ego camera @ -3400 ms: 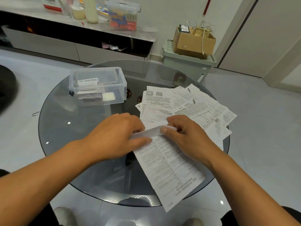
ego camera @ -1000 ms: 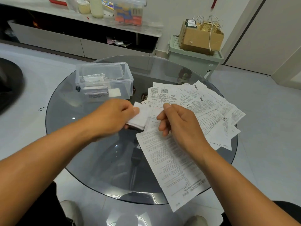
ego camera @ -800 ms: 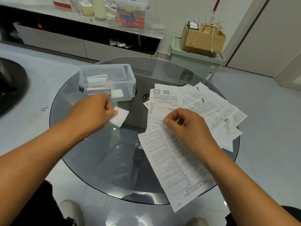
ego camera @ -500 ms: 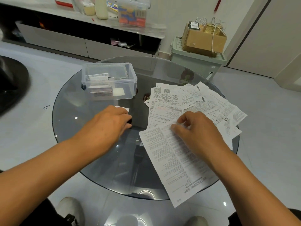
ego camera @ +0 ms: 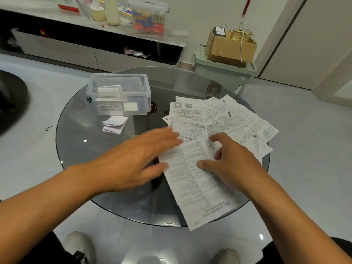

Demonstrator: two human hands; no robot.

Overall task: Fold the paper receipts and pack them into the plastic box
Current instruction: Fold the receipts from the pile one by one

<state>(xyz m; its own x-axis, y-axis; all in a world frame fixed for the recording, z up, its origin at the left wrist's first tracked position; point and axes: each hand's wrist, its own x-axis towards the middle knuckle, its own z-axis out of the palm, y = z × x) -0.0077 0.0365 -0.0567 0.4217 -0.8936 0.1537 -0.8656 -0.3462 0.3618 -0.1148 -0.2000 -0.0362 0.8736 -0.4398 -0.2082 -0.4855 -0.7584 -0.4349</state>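
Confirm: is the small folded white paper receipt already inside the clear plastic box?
No, the small folded white paper receipt lies on the round glass table, just outside the clear plastic box.
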